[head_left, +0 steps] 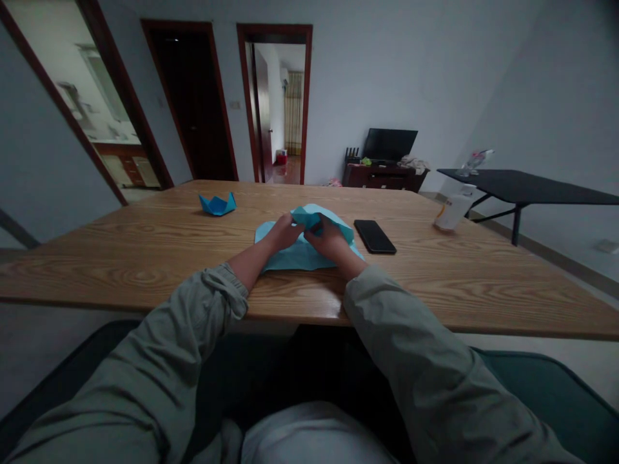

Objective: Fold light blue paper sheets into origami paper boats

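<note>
A light blue sheet of paper [300, 259] lies on the wooden table in front of me, its far edge lifted and curled over. My left hand [284, 233] grips the raised part from the left, fingers closed on it. From the right, my right hand [329, 238] pinches the same raised edge, close beside the left. The fingertips are partly hidden by the curled paper. Beyond and to the left sits a darker blue folded paper boat [217, 204], apart from both hands.
A black phone [374, 236] lies just right of the paper. Farther right stands a whitish container [454, 207] near the edge of the wooden table [159, 258]. Behind are a black folding table [532, 187] and a cabinet [382, 177] with a screen [391, 145].
</note>
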Motion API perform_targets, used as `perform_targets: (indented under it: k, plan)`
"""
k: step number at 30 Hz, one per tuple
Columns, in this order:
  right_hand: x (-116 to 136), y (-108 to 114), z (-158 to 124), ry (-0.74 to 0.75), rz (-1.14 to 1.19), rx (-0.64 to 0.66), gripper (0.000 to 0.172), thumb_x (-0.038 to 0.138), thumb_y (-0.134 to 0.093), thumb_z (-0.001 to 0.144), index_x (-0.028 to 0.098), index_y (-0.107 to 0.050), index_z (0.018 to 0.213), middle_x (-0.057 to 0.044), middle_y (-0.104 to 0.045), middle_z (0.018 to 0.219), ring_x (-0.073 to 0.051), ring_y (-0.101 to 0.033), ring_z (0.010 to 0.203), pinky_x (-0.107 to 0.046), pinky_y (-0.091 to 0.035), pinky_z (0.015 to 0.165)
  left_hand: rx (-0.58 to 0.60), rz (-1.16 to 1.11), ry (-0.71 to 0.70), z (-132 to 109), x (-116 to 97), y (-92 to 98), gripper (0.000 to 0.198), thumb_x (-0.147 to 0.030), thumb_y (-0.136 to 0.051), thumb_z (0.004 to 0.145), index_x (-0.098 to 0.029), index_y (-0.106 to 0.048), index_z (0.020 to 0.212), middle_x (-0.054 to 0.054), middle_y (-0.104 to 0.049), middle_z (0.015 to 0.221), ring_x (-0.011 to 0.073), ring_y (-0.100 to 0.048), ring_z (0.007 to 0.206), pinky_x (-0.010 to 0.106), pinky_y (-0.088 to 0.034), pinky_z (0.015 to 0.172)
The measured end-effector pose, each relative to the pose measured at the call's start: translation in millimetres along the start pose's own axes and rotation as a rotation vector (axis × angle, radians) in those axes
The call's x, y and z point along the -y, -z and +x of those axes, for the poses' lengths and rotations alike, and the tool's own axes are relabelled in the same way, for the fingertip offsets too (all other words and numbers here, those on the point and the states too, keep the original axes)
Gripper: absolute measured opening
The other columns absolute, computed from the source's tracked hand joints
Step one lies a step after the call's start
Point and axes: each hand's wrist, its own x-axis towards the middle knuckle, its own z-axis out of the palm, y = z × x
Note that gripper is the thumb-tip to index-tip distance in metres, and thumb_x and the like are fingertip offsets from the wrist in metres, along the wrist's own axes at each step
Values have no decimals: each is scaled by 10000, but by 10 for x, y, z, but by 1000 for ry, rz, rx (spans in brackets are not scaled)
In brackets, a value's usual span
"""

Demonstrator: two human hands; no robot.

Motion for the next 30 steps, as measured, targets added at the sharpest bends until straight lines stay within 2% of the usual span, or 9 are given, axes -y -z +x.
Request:
perform_targets:
  k: [5,11,14,20,26,30]
  plan:
    - [35,50,-27,97,7,-1,272,353,-614,805,200,-552,1021,-16,-654,819,-162,-577,702,-276,-434,661,17,152,-93,-26,-29,46,126,-185,-482,733,-162,-606,737,21,-669,800,169,-584,792,283,-481,795]
    - [62,114,-51,189,66,8,302,346,-628,775,198,-544,1024,2,-625,782,-147,-552,665,-257,-402,621,74,221,-201,-63,-186,161,148,-225,-476,769,-171,-589,691,47,-677,823,196,-609,839,293,-474,824]
    - [81,122,-68,192,86,19,332,353,-632,767,203,-539,1048,4,-624,786,-143,-544,651,-256,-402,617,83,240,-194,-65,-218,182,166,-250,-477,780,-170,-595,694,44,-678,823,191,-601,823,294,-472,814]
    - [129,121,-109,208,170,66,443,333,-623,766,205,-501,1172,17,-635,790,-135,-568,655,-248,-423,642,52,252,-153,-64,-246,211,199,-288,-465,779,-164,-586,682,28,-623,700,158,-528,692,271,-436,699]
    - [140,135,-85,201,266,62,394,369,-631,758,207,-540,1105,26,-616,734,-133,-560,636,-238,-428,613,96,250,-258,-70,-262,224,293,-342,-444,817,-146,-597,662,33,-611,671,151,-512,648,265,-390,641]
    - [141,127,-72,189,283,54,367,355,-628,731,198,-547,1053,39,-590,683,-130,-540,612,-240,-413,587,95,262,-257,-68,-242,209,356,-384,-426,846,-141,-594,647,29,-592,634,142,-492,612,263,-346,595]
